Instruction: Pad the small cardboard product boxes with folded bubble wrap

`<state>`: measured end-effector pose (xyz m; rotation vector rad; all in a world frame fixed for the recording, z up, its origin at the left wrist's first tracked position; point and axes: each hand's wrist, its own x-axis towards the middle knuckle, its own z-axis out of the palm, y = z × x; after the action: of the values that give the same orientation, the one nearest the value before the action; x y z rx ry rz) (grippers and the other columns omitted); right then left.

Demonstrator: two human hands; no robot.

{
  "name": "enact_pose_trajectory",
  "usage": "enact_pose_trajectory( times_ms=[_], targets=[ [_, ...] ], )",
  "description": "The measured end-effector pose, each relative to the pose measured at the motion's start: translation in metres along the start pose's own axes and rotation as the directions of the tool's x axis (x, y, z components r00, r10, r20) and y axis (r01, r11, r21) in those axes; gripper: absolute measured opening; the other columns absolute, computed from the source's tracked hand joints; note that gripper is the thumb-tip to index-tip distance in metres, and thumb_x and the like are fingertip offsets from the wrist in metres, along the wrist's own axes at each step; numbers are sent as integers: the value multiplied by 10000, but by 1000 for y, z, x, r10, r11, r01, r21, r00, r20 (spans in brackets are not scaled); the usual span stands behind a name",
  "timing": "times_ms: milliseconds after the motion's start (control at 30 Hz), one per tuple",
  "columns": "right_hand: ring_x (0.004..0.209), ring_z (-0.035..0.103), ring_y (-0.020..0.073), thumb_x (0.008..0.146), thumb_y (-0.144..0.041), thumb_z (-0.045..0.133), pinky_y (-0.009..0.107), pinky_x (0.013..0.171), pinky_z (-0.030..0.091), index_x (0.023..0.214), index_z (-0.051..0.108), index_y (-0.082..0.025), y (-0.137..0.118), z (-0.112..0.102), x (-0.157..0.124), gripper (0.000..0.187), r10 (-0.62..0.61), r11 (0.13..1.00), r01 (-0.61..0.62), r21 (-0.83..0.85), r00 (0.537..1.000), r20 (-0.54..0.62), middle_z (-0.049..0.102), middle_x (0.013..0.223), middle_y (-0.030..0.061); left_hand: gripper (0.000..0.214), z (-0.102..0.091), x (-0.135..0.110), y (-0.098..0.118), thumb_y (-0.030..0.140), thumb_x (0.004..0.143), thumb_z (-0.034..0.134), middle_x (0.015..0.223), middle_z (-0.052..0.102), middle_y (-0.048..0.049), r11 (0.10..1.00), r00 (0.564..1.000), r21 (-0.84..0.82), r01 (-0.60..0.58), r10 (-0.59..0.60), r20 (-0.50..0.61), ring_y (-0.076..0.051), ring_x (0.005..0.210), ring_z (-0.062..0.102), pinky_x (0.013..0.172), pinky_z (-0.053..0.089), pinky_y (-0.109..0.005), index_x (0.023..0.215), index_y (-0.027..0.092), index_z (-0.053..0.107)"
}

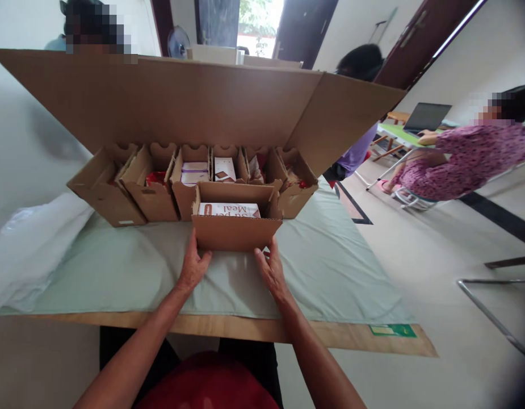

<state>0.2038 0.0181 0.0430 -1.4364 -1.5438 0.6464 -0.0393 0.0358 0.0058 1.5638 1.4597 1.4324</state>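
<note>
A small open cardboard box point(236, 232) stands on the pale green cloth point(330, 267) in front of me, with a white carton marked "Meal" point(228, 209) lying inside it. My left hand point(193, 266) grips the box's lower left corner. My right hand point(269, 268) grips its lower right corner. Behind it runs a row of several similar small cardboard boxes point(154, 187), some with cartons or red items in them.
A large cardboard sheet point(194, 102) leans upright behind the row. White plastic point(28, 244) lies at the table's left. The wooden table edge point(253, 328) is near me. To the right a seated person point(458, 156) works by a laptop point(426, 118); other people stand behind the sheet.
</note>
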Motion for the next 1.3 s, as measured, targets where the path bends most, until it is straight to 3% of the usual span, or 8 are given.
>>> enact_pose_trajectory(
  times_ms=[167,300,467,600,800,933,1167,1300],
  targets=[
    [1430,436,378,922,-406,494,633,1147,353,1488,454,-171,25,0,-34,614,-19,908,51,-416,997,80,521,1511,201,650,-29,-36,-11,301,848,641,1540,503,-197,922,990,369,-118,78,121,-391,1458,427,1218,271,-627,1470,172,500],
    [1448,419,390,971,-449,449,635,1147,335,1412,554,-191,28,-4,-51,522,-24,811,93,-578,992,126,522,1525,180,497,-58,-69,-1,351,894,639,1558,511,-133,845,966,500,-188,67,250,-388,1498,372,1245,150,-644,1383,263,611],
    [1450,424,380,970,-508,438,629,1145,339,1399,567,-200,30,-14,-54,543,-18,804,100,-587,989,144,518,1529,174,543,-85,-96,3,394,895,654,1594,470,-119,817,968,555,-158,17,251,-378,1527,322,1251,95,-644,1422,286,583],
    [1356,522,391,866,-626,544,621,1081,424,1397,562,-195,35,-31,-27,684,10,918,34,-396,994,110,566,1463,198,525,-90,-78,-4,418,852,685,1505,559,-151,885,974,454,-99,-8,228,-393,1464,421,1237,192,-636,1347,249,638],
    [1234,598,361,724,-692,689,549,982,501,1387,523,-193,5,-18,38,846,37,999,-35,-35,997,68,622,1382,188,791,-43,7,12,339,801,705,1530,511,-186,999,988,13,36,-38,148,-353,1428,475,1210,345,-555,1517,149,430],
    [1024,660,329,698,-645,715,491,883,531,1269,579,-152,-6,-12,44,767,94,994,-94,55,995,-11,705,1185,182,815,-1,23,23,264,804,695,1488,556,-156,986,991,-158,46,-25,134,-332,1397,509,1202,360,-570,1548,185,372],
    [939,647,280,669,-591,752,426,793,532,1187,596,-179,23,-58,41,680,152,988,-150,25,971,-185,702,1107,140,913,58,28,31,244,799,694,1587,444,-165,979,960,-204,-18,74,271,-348,1486,393,1252,290,-565,1606,184,272],
    [882,629,266,656,-599,731,419,776,519,1150,568,-176,34,-59,33,671,230,973,-227,34,964,-137,678,1022,118,901,53,29,33,284,824,652,1604,411,-199,998,939,25,-55,44,341,-341,1496,379,1245,301,-552,1611,140,238]
  ],
)
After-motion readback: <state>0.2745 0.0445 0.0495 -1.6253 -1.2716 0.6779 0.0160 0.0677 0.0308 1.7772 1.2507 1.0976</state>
